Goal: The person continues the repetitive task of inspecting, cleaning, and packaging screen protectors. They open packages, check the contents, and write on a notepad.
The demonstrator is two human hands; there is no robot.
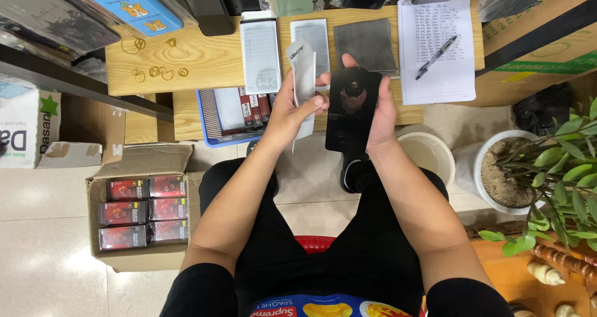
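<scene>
**Hands over the lap, packets raised before the tabletop edge**

Far left, on the floor: open cardboard box (140, 212) of red packs, bare tile beside. Mid-frame: left hand (291, 108) pinching a white sleeve (304, 80), upright. Just beside, touching: right hand (380, 115) wrapped round a black flat package (352, 108), below the tabletop (205, 59) front edge. Right: white bucket (429, 155), potted plant (516, 174) crowding that side.

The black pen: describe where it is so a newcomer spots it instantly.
Find the low wooden table ahead of the seated person, then the handwritten white sheet at its right end. The black pen lies diagonally on that sheet, the only slim stick-shaped item among flat rectangular packets.
</scene>
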